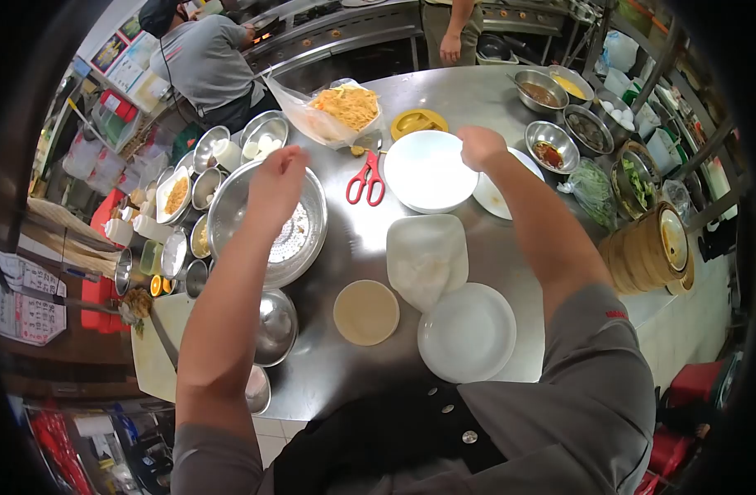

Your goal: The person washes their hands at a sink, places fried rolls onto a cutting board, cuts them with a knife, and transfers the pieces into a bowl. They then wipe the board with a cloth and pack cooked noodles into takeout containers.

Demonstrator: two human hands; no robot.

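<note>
My left hand is raised over a large metal bowl with a perforated bottom. Its fingers are pressed together, and anything between them is too small to make out. My right hand is closed at the right rim of a deep white bowl, appearing to grip it. Partly behind that arm lies a white plate. Red-handled scissors rest between my hands. Behind them are a yellow dish and an opened plastic bag of orange-yellow shreds.
Nearer me stand a tan round dish, a square white dish and a round white plate. Metal bowls line both sides. A bamboo steamer is at right. Two people stand near the stoves.
</note>
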